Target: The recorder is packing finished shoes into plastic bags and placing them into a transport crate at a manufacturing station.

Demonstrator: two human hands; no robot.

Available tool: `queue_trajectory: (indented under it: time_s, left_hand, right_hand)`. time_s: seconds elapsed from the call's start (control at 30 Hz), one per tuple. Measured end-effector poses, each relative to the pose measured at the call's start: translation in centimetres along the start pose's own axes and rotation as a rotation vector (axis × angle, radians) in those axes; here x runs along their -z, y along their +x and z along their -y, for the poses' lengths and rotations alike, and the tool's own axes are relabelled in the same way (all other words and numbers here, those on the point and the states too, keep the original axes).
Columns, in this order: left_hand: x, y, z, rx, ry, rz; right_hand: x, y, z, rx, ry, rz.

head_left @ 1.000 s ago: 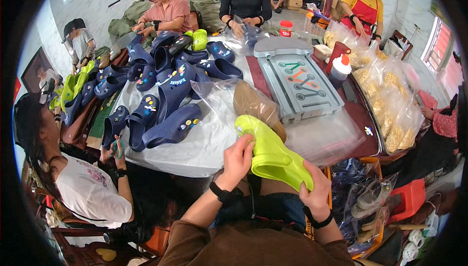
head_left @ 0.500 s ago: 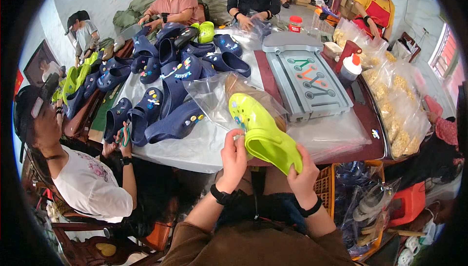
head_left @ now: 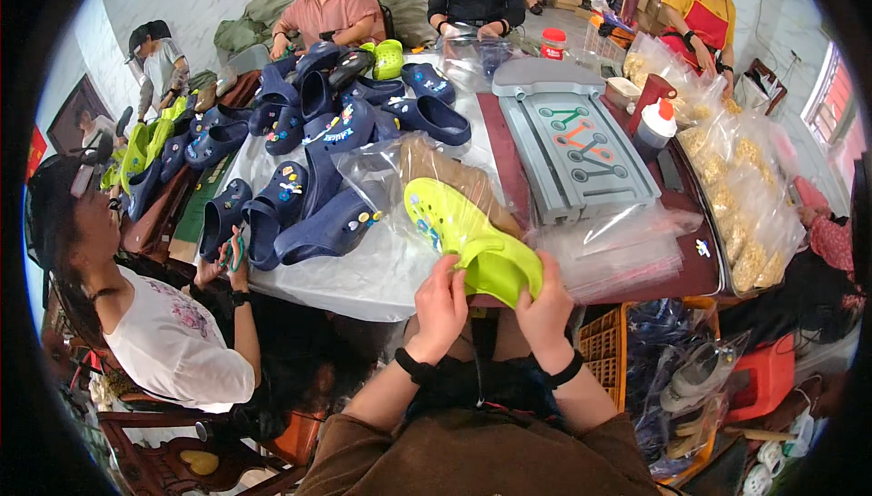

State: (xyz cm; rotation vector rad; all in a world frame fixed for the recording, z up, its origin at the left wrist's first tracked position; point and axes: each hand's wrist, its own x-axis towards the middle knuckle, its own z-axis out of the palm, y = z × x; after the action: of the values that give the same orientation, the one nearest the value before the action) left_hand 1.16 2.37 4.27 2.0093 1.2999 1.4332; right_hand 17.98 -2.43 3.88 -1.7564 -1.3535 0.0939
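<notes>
A lime-green clog (head_left: 472, 240) with small charms on its toe is held at the table's front edge, its toe pointing away to the left. My left hand (head_left: 440, 307) pinches the near left side of its opening. My right hand (head_left: 548, 305) grips the heel end, thumb at the rim. Just beyond the clog a clear plastic bag (head_left: 377, 173) lies on the table, with a brown shoe-like shape (head_left: 450, 167) in or under it. Navy clogs with charms (head_left: 331, 226) lie close to the left of the bag.
Several navy clogs (head_left: 336, 128) cover the left of the table. A grey plastic board (head_left: 581, 146), clear bags (head_left: 618, 255) and a red-capped bottle (head_left: 654, 128) are on the right. An orange crate (head_left: 603, 351) stands below. On the left, a seated person holds scissors (head_left: 237, 249).
The green clog has moved left and a little away from me, and its heel has turned inward. My right hand has come closer to my left, which has shifted slightly.
</notes>
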Motion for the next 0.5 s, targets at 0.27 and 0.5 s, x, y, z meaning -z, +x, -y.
queue_trajectory:
  time_s: [0.27,0.5]
  left_hand:
    - [0.9,-0.6,1.9,0.038,-0.035,-0.113]
    - [2.8,-1.5,3.8,0.081,-0.181,-0.079]
  right_hand:
    - [-1.8,-0.7,4.5,0.111,-0.021,0.087]
    - [-0.2,0.4,0.9,0.218,0.303,0.266]
